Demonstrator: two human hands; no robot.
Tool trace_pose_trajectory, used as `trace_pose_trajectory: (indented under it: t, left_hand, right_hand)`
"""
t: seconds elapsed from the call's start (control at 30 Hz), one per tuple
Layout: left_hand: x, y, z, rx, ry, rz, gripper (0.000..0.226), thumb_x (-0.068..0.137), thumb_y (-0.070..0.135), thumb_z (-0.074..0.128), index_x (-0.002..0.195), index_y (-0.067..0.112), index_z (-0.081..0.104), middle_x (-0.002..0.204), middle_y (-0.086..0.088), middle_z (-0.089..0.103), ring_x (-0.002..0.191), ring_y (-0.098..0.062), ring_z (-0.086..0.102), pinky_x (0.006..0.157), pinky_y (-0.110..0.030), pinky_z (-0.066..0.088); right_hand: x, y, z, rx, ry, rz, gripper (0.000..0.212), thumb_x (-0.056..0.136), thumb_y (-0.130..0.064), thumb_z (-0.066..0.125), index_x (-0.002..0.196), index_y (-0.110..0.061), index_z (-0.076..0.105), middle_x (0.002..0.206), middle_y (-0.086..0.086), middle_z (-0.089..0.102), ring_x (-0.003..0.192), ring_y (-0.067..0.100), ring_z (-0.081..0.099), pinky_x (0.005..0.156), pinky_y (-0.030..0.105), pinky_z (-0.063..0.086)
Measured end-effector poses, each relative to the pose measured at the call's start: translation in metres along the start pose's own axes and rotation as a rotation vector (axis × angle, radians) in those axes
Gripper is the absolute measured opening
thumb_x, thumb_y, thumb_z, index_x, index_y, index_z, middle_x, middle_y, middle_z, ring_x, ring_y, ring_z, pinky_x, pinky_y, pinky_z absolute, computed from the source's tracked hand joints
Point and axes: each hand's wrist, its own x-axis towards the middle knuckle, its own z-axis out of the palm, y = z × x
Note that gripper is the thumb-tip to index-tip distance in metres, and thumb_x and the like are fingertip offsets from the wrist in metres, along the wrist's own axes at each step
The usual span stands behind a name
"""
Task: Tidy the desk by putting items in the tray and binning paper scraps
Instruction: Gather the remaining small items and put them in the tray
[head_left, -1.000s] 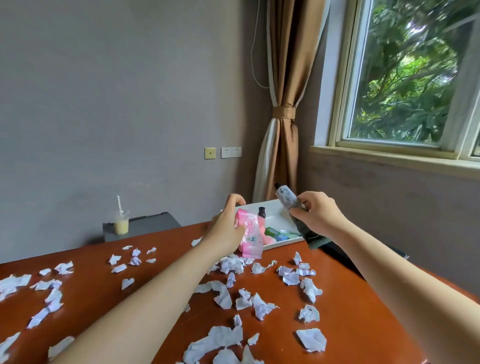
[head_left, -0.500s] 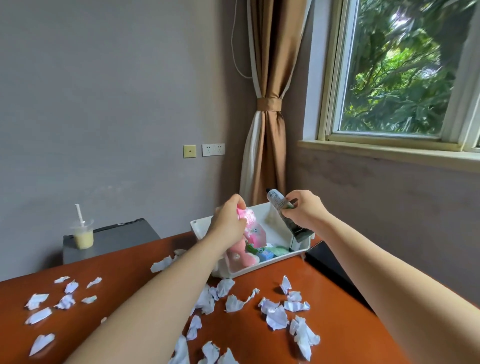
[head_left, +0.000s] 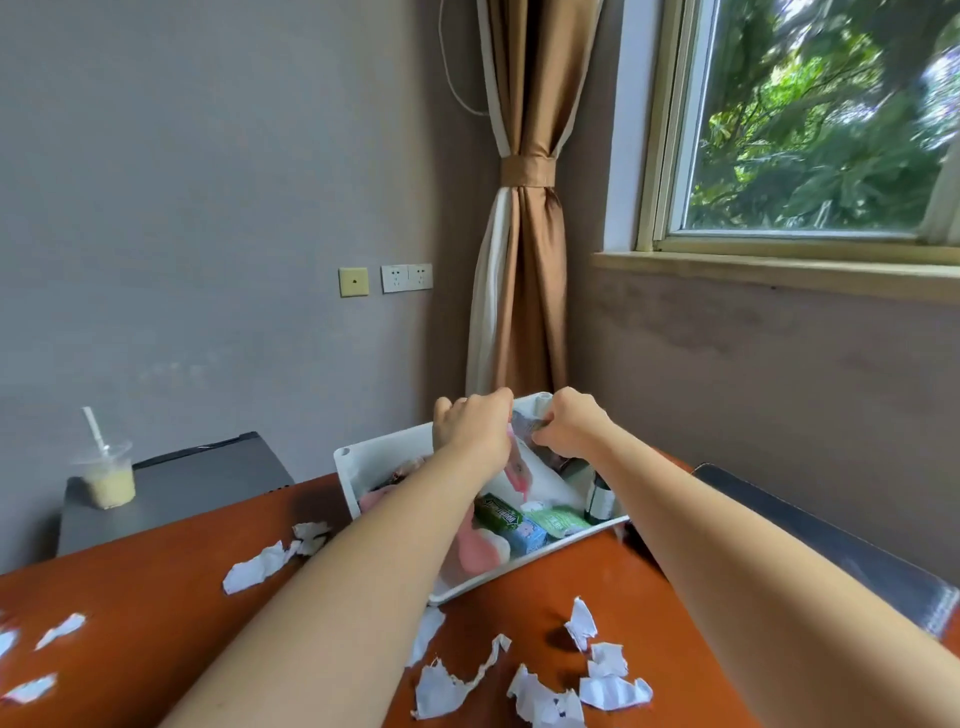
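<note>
A white tray (head_left: 358, 460) sits at the far edge of the red-brown desk (head_left: 519, 597). Both my hands reach over its far side. My left hand (head_left: 470, 428) is shut on a pink pouch (head_left: 517, 470) that hangs down into the tray. My right hand (head_left: 569, 423) is shut on a grey tube (head_left: 525, 423), held just above the tray's far corner. Inside the tray lie a green box (head_left: 501, 514), a green packet (head_left: 558, 519), a dark bottle (head_left: 597, 499) and a pink item (head_left: 480, 551). Torn white paper scraps (head_left: 605, 680) litter the desk.
A plastic cup with a straw (head_left: 106, 475) stands on a grey cabinet (head_left: 176, 483) behind the desk's left side. A black mat (head_left: 831, 545) lies along the right desk edge. A tied curtain (head_left: 524, 260) and window are beyond the tray. More scraps (head_left: 260, 566) lie to the left.
Both hands moved forward and down over the tray, bringing the pink pouch and the tube lower into it. The view has come closer to the tray.
</note>
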Motion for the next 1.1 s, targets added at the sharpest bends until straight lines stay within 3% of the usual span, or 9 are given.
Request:
trace_pose_trajectory:
  t: [0.2, 0.33, 0.53, 0.6, 0.73, 1.1]
  left_hand:
    - [0.016, 0.0, 0.008, 0.168, -0.068, 0.007, 0.021, 0.088, 0.023, 0.06, 0.107, 0.019, 0.052, 0.111, -0.007, 0.065, 0.11, -0.028, 0.054, 0.094, -0.037, 0.029]
    - [0.018, 0.0, 0.009, 0.217, -0.109, 0.029, 0.026, 0.089, 0.027, 0.059, 0.112, 0.017, 0.052, 0.111, -0.008, 0.064, 0.113, -0.028, 0.053, 0.108, -0.041, 0.021]
    - [0.015, 0.002, 0.015, 0.287, -0.144, 0.053, 0.04, 0.086, 0.008, 0.051, 0.125, 0.016, 0.045, 0.117, -0.007, 0.063, 0.118, -0.026, 0.052, 0.114, -0.043, 0.01]
    - [0.014, 0.003, 0.018, 0.338, -0.163, 0.083, 0.043, 0.085, 0.006, 0.049, 0.126, 0.018, 0.045, 0.119, -0.006, 0.062, 0.119, -0.026, 0.05, 0.115, -0.045, 0.007]
    - [0.017, 0.007, 0.026, 0.45, -0.213, 0.116, 0.037, 0.088, 0.01, 0.049, 0.123, 0.021, 0.048, 0.12, -0.004, 0.06, 0.122, -0.026, 0.046, 0.115, -0.048, 0.005]
    - [0.0, 0.005, 0.035, 0.556, -0.238, 0.219, 0.032, 0.093, 0.022, 0.046, 0.124, 0.022, 0.053, 0.129, -0.003, 0.054, 0.127, -0.023, 0.039, 0.113, -0.045, 0.01]
  right_hand:
    - [0.012, 0.008, 0.012, -0.128, -0.003, -0.029, 0.031, 0.087, -0.026, 0.059, 0.112, -0.008, 0.055, 0.106, 0.01, 0.063, 0.107, 0.03, 0.058, 0.093, 0.039, 0.041]
    - [0.01, 0.013, 0.012, -0.244, 0.025, -0.079, 0.04, 0.088, -0.027, 0.06, 0.123, -0.012, 0.05, 0.115, 0.007, 0.063, 0.112, 0.029, 0.056, 0.103, 0.042, 0.033]
    - [0.008, 0.013, 0.017, -0.411, 0.0, -0.121, 0.041, 0.086, -0.019, 0.058, 0.125, -0.013, 0.05, 0.112, 0.005, 0.063, 0.113, 0.029, 0.056, 0.108, 0.041, 0.027]
    - [0.008, 0.014, 0.019, -0.461, 0.014, -0.139, 0.043, 0.086, -0.018, 0.057, 0.128, -0.012, 0.049, 0.107, 0.004, 0.062, 0.112, 0.028, 0.056, 0.106, 0.039, 0.027]
    - [0.009, 0.013, 0.021, -0.524, 0.032, -0.157, 0.038, 0.087, -0.021, 0.058, 0.123, -0.013, 0.051, 0.115, 0.003, 0.063, 0.111, 0.027, 0.056, 0.101, 0.036, 0.03]
    - [0.002, 0.011, 0.014, -0.576, 0.027, -0.169, 0.028, 0.088, -0.014, 0.058, 0.116, -0.013, 0.056, 0.119, 0.006, 0.061, 0.113, 0.028, 0.055, 0.102, 0.036, 0.033]
